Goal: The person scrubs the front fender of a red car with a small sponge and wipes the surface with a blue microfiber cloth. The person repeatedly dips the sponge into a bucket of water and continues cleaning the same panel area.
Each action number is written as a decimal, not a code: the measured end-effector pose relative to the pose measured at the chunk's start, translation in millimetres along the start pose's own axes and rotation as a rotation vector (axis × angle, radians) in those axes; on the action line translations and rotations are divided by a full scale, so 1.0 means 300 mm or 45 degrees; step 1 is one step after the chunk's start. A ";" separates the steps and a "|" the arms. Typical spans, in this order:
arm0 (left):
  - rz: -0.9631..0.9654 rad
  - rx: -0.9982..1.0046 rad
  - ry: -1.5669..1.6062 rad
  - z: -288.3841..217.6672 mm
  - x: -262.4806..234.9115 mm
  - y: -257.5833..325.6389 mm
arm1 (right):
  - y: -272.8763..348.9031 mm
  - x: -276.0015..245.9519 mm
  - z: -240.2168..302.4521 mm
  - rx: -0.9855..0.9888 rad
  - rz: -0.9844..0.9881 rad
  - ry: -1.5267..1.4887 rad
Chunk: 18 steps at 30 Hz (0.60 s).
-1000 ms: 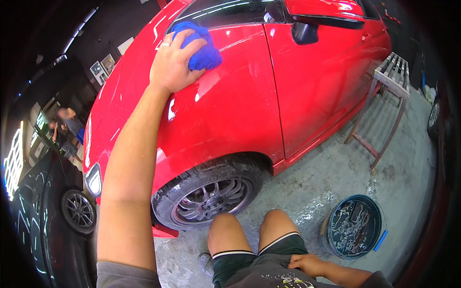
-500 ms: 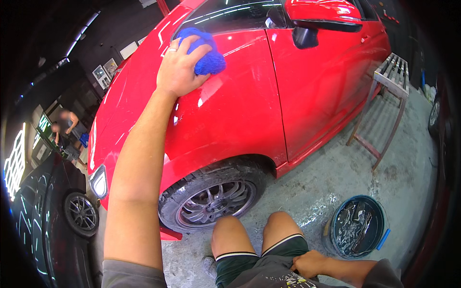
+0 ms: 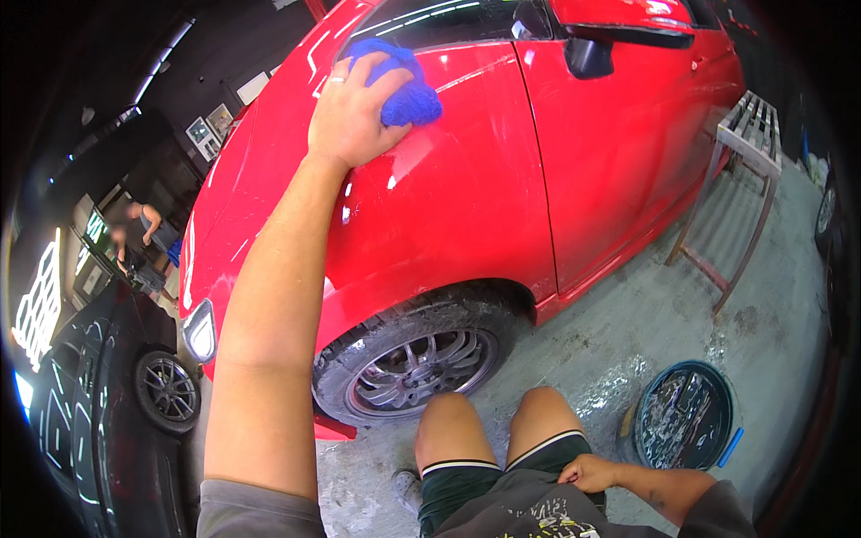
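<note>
Gripping: left hand (image 3: 357, 117) clamped on a fuzzy blue cloth (image 3: 414, 97) — against the glossy red car (image 3: 448, 202).
Right hand (image 3: 589, 472): curled at a dark-grey shirt (image 3: 502, 502) — whether clamped, cannot tell.

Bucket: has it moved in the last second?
No. Judged against the metal bench and the red car, the bucket hasn't visibly shifted; all three drift rightward together in the picture as the camera moves.

Slatted bench (image 3: 753, 136), black car (image 3: 112, 363), two people (image 3: 163, 237)
</note>
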<state>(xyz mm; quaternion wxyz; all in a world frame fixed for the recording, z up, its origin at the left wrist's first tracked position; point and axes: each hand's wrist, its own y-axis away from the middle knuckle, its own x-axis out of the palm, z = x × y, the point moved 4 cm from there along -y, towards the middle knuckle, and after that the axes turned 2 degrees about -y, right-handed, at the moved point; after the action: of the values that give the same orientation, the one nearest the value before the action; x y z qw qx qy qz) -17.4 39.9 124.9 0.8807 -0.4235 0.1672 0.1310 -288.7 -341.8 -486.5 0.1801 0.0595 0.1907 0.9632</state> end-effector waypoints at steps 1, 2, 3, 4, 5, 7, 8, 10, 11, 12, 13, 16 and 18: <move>-0.022 0.009 -0.015 -0.003 0.004 0.007 | 0.011 -0.008 -0.011 0.075 -0.020 -0.025; -0.028 0.008 -0.020 0.000 0.007 0.009 | 0.023 -0.001 -0.013 0.151 -0.040 -0.051; -0.035 0.008 -0.025 0.010 0.009 0.006 | 0.003 0.000 -0.038 0.103 -0.048 -0.081; -0.035 0.003 -0.030 0.016 0.012 0.011 | 0.009 0.010 -0.027 0.036 -0.091 -0.015; -0.050 0.026 -0.037 0.022 0.012 0.015 | 0.022 0.012 0.034 -0.026 -0.137 0.052; -0.044 0.003 -0.039 0.019 0.012 0.009 | 0.059 -0.001 0.090 -0.125 -0.209 0.128; -0.039 -0.013 -0.040 0.015 0.013 0.006 | 0.080 0.009 0.094 -0.139 -0.215 0.141; -0.026 -0.013 -0.026 -0.013 0.019 0.008 | 0.144 0.040 0.096 -0.171 -0.241 0.186; -0.016 -0.003 -0.032 -0.022 0.014 0.005 | 0.162 0.053 0.110 -0.226 -0.290 0.356; -0.012 -0.021 -0.033 -0.025 0.008 -0.005 | 0.194 0.002 0.112 -0.169 -0.386 0.279; 0.003 -0.035 -0.031 -0.020 0.004 -0.004 | 0.230 -0.046 0.141 -0.113 -0.474 0.189; 0.040 -0.042 -0.031 0.005 -0.003 0.010 | 0.428 -0.211 0.440 0.037 -0.558 0.321; 0.061 -0.045 -0.036 0.007 -0.018 0.008 | 0.650 -0.318 0.567 0.302 -0.918 0.578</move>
<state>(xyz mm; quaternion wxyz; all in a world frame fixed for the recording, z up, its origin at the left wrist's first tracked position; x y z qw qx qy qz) -22.8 42.5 126.5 0.8719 -0.4331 0.1625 0.1609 -232.3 -486.4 -258.5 0.4502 -0.2038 0.3432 0.7988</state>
